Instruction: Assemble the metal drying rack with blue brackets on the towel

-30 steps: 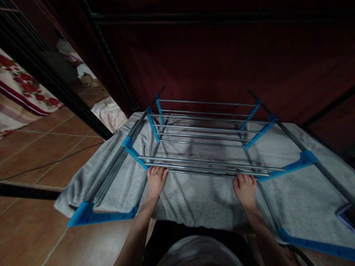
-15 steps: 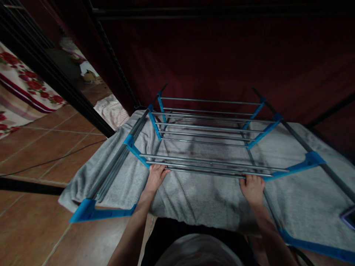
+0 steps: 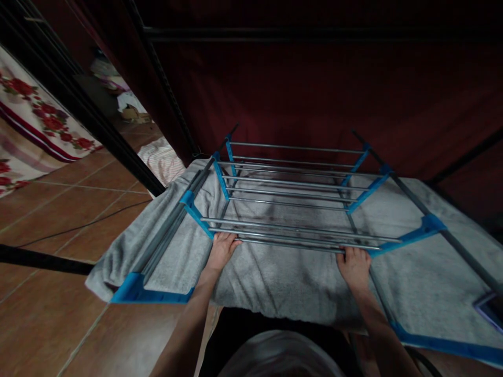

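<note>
A metal rack (image 3: 291,228) with grey rods and blue plastic brackets lies across a grey blanket (image 3: 275,283). My left hand (image 3: 223,250) is wrapped round the nearest rod, beside the near left blue bracket (image 3: 199,219). Round the right end of that same rod, next to the near right bracket (image 3: 411,240), my right hand (image 3: 354,266) is closed. Several loose-looking grey rods (image 3: 167,235) run in a bundle along the rack's left side. Both thumbs lie on or under the rod, partly hidden.
A phone (image 3: 490,310) rests on the blanket at the right edge. Dark red curtain (image 3: 314,84) hangs behind the rack. Black frame bars (image 3: 51,259) cross the left side over a tiled floor (image 3: 82,209). A striped cloth (image 3: 163,159) lies near the blanket's far left corner.
The rack's right side and lower left blue bracket have shifted slightly inward in view. The camera view has tilted a little. Both hands keep their hold on the near rod.
</note>
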Motion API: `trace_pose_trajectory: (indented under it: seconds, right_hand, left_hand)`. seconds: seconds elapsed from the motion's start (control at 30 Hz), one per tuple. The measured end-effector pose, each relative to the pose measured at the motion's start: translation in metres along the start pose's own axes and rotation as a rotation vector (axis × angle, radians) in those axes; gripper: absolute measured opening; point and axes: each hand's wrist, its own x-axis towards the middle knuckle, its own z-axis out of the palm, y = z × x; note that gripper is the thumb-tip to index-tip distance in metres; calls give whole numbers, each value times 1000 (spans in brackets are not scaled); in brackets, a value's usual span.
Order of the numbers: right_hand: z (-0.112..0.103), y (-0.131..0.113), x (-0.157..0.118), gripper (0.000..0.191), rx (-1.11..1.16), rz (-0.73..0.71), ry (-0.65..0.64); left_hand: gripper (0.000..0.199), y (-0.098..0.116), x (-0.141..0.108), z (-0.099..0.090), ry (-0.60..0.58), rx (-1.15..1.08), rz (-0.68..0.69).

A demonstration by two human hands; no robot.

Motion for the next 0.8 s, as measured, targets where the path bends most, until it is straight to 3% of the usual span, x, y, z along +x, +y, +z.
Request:
trace_pose_trajectory:
  seconds: [0.2, 0.33, 0.43, 0.57, 0.7, 0.8]
  right_hand:
    - [-1, 0, 0, 23, 5, 3, -15]
    - [0, 0, -1, 23, 6, 1, -7]
    - [2, 1, -1, 22, 2, -5, 11]
    - [3, 1, -1, 21, -9, -10, 37]
    - [3, 1, -1, 21, -7, -15, 41]
    - [4, 2, -1, 22, -10, -20, 24]
  left_hand:
    - [29, 15, -12, -4, 171, -43, -14]
    - [37, 29, -41, -10, 219, -96, -88]
    - [37, 40, -84, -17, 224, -118, -134]
    - [35, 46, -163, -26, 206, -86, -86]
    - [32, 34, -237, -32, 214, -111, -206]
    - [23, 13, -264, -42, 281, -66, -342]
